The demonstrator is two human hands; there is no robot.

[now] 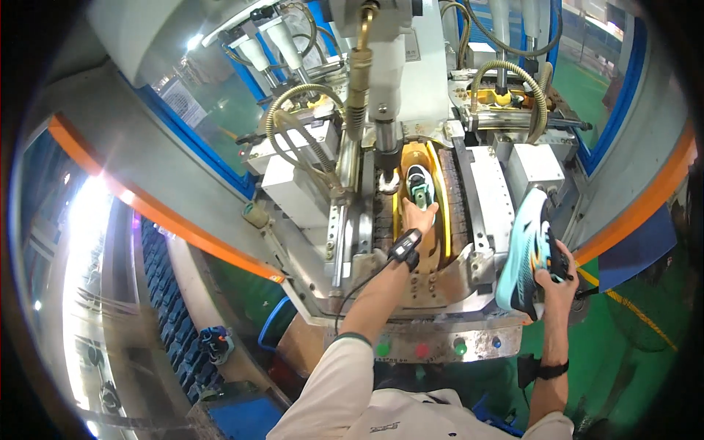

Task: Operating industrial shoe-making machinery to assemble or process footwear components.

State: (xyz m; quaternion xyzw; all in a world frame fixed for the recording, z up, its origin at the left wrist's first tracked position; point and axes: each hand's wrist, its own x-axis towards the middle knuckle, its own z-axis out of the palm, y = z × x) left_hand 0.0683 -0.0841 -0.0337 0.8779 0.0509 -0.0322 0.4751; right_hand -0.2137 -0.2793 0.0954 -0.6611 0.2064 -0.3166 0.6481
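A press machine with yellow pads [446, 183] lining its middle cradle stands in front of me. In that cradle lies a black, white and teal sports shoe [418, 178], a green piece showing in its opening. My left hand [419, 216] is closed around the near end of this shoe; some fingers are hidden. To the right, outside the cradle, my right hand [559, 282] grips a light teal sports shoe [522, 253] with a thick pale sole and orange details. This shoe is held upright on its length, beside the machine's front right corner.
A metal press rod [387, 139] hangs just left of the cradle. Coloured push buttons [422, 350] line the front panel. Orange-edged guards [165, 209] flank both sides. At left, a dark shoe [216, 343] sits by a blue textured conveyor [176, 308].
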